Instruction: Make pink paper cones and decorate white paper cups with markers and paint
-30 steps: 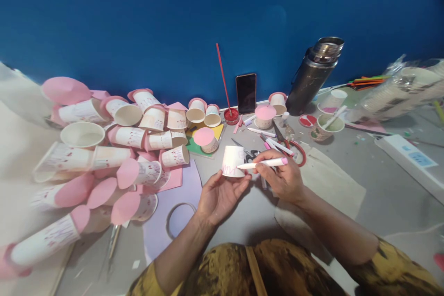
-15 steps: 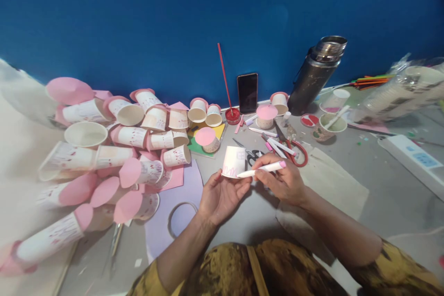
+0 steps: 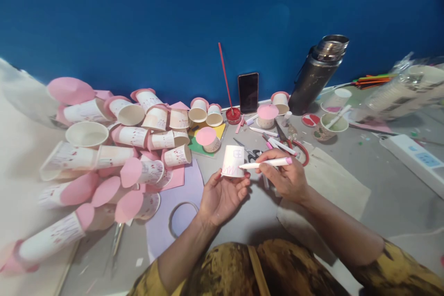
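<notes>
My left hand (image 3: 222, 194) holds a small white paper cup (image 3: 233, 161) upside down by its rim, above the grey table. Pink zigzag marks run along the cup's lower edge, and a small drawn shape sits higher on its side. My right hand (image 3: 286, 175) grips a white marker with a pink cap (image 3: 265, 163), its tip touching the cup's right side. Both forearms reach in from the bottom of the view.
A big heap of decorated cups with pink paper lids (image 3: 114, 157) fills the left. Scissors (image 3: 293, 145), loose markers (image 3: 274, 141), a red paint lid with stick (image 3: 231, 114), a phone (image 3: 248, 92), a steel flask (image 3: 317, 74) and a power strip (image 3: 412, 157) lie beyond.
The marker tip has shifted slightly up along the cup's side, and more pink marks show on the cup. Both hands stay in nearly the same place.
</notes>
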Demonstrator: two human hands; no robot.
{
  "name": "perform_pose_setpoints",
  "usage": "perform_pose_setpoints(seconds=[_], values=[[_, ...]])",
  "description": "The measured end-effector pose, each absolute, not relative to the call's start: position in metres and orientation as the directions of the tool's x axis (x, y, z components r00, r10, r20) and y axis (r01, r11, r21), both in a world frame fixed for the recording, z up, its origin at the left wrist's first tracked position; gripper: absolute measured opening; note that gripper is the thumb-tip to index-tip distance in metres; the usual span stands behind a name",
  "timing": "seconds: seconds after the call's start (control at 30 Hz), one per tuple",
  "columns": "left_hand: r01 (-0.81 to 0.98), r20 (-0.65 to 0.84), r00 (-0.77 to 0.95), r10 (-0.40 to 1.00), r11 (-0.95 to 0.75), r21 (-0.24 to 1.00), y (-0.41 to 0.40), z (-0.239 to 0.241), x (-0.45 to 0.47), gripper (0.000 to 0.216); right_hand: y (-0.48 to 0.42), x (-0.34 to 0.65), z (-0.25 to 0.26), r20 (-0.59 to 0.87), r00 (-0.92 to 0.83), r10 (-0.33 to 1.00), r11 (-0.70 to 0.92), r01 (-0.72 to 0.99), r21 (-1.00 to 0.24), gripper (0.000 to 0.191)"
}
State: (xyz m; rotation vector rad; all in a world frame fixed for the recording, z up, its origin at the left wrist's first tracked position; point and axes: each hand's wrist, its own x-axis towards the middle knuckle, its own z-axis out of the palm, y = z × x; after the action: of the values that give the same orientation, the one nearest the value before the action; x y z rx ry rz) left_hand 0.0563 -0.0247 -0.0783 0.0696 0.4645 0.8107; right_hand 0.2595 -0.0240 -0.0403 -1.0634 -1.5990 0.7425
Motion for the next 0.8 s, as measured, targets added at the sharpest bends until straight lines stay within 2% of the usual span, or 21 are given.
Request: perform_pose_setpoints(seconds=[0.13, 0.3, 0.5, 0.8], values=[[-0.699, -0.363, 0.589, 0.722, 0.681, 0.218, -0.0248, -0.0778, 0.0561, 0.038, -0.0238, 0.2603, -0.0392, 0.416, -0.13, 0.9, 0.435, 0.309, -0.846, 0.011], [-0.697, -0.359, 0.6, 0.715, 0.687, 0.204, -0.0253, -0.0779, 0.0566, 0.04, -0.0237, 0.2601, -0.0427, 0.452, -0.072, 0.889, 0.453, 0.285, -0.845, 0.01], [-0.704, -0.377, 0.598, 0.707, 0.688, 0.176, -0.0248, -0.0764, 0.0562, 0.04, -0.0252, 0.2597, -0.0408, 0.447, -0.14, 0.883, 0.468, 0.294, -0.833, 0.011], [-0.703, -0.361, 0.604, 0.711, 0.688, 0.18, -0.0259, -0.0738, 0.0563, 0.04, -0.0241, 0.2611, -0.0435, 0.439, 0.021, 0.898, 0.423, 0.23, -0.877, 0.01]])
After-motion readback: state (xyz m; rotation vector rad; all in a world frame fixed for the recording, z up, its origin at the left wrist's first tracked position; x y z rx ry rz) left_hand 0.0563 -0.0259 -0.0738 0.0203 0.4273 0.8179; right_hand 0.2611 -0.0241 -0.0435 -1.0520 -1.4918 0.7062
